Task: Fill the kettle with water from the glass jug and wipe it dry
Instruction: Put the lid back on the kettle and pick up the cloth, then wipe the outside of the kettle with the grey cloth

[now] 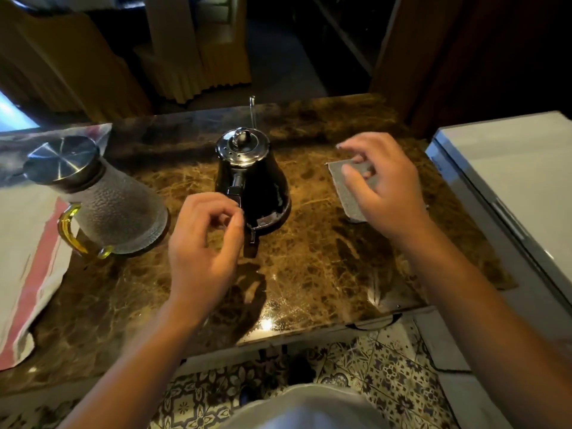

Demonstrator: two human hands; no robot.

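Bare and empty, the left hand (204, 243) hovers with fingers loosely curled, thumb and forefinger close together, just beside the black handle of the kettle (255, 184) without clearly touching it. The right hand (383, 187) hangs open, fingers spread and bent, over a grey cloth (343, 184) that lies flat on the right part of the brown marble tabletop (309, 274); whether its fingertips touch the cloth cannot be told.

No writing or brand can be read on anything.

The kettle stands upright in the middle of the table, shiny lid on, thin spout pointing far. To its left, well apart, stands the glass jug (108, 205), textured, with a metal lid and a yellow handle turned toward the near side. Its base sits beside a white cloth with a red stripe (34, 267) draped over the table's left edge.

Open marble lies near the person, up to the near edge. A pale grey cabinet top (510, 168) adjoins the right edge. Patterned floor tiles (387, 376) show below.
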